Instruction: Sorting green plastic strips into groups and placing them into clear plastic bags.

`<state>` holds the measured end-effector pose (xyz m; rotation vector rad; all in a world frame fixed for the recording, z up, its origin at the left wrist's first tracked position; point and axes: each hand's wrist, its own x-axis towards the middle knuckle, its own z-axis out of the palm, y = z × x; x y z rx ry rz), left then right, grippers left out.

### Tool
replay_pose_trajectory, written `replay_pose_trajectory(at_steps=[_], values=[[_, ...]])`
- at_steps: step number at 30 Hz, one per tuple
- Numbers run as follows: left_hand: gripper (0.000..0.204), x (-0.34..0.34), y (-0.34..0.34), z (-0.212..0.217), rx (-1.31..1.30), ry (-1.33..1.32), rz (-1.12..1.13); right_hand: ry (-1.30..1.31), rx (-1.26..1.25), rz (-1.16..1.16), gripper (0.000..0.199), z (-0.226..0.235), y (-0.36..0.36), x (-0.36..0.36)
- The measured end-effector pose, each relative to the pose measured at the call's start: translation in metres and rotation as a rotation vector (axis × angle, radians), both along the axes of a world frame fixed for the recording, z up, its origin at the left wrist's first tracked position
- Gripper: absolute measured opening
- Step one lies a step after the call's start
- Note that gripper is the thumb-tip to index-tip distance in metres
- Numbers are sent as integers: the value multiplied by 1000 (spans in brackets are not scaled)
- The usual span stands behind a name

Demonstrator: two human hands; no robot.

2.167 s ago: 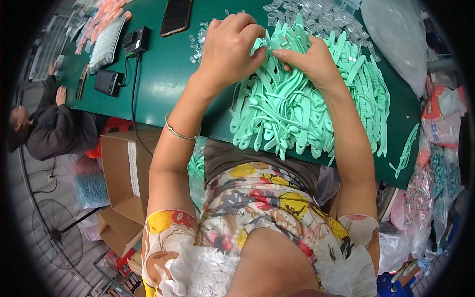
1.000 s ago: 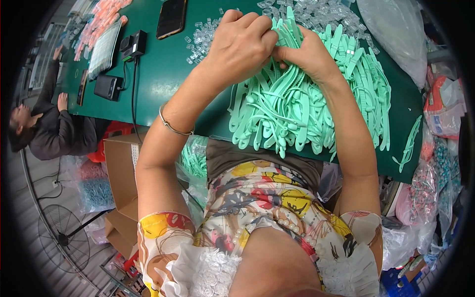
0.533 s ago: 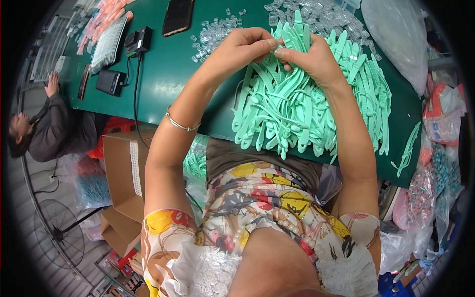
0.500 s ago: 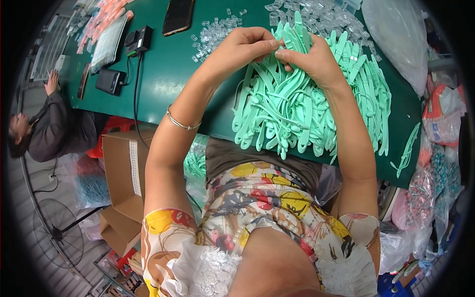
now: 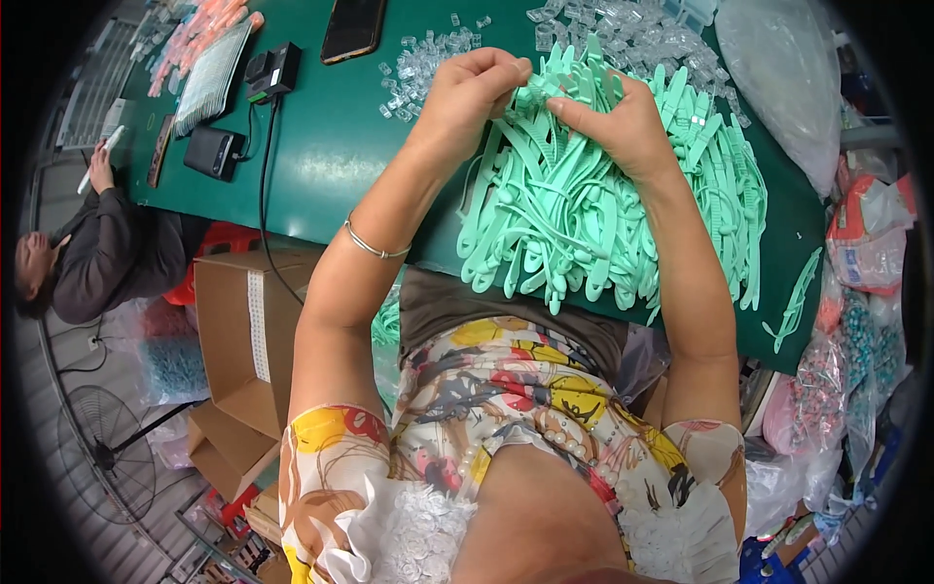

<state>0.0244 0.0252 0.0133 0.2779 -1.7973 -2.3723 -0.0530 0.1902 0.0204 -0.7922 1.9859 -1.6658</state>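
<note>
Head view, near to far. My lap and patterned top fill the lower frame; a thin bangle [image 5: 375,249] sits on my left forearm. A cardboard box [image 5: 243,331] stands on the floor to my left, below the table edge.

The pile of mint-green plastic strips [image 5: 603,214] lies on the green table [image 5: 321,146] right in front of me, its near ends hanging over the edge. They look light, bendy, smooth and tangled. I judge it best to pinch 1 near its end and draw it out lengthwise.

My left hand [image 5: 467,88] is curled, fingertips pinching the end of a strip at the top of the pile. My right hand [image 5: 623,122] rests on the pile, fingers bent toward the same spot. I cannot tell whether it grips that strip or only steadies it.

Beyond the pile: a scatter of small clear plastic pieces [image 5: 428,63], a dark phone [image 5: 352,27] and a clear bag [image 5: 783,78].

Hidden: the exact pinch point, behind my fingers. The phone's top is cut off. The clear pieces are too small to make out. At far left, another person's dark sleeve [image 5: 117,258].
</note>
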Motion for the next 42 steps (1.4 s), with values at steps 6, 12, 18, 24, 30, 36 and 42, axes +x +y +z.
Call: replay_pose_trajectory(at_steps=[6, 12, 18, 24, 30, 36, 42], values=[[17, -5, -7, -10, -46, 19, -38, -99, 6, 65, 25, 2, 1, -3], [18, -5, -11, -8, -209, -83, 24, -96, -55, 80, 24, 0, 2, -6], [21, -17, -12, -9, -434, -68, 16, -257, -140, 140, 20, 6, 3, -5], [27, -24, -15, -16, -546, -79, 23, -341, -218, 118, 19, 7, 3, -6], [23, -10, -25, -11, -470, -37, 77, -316, -151, 108, 20, 7, 4, -8], [20, 31, -68, -16, -670, 21, 231, -268, -119, 113, 21, 11, 0, -5], [16, 49, -57, -14, -1233, -45, 224, -448, -214, 209, 14, 10, 4, -11]])
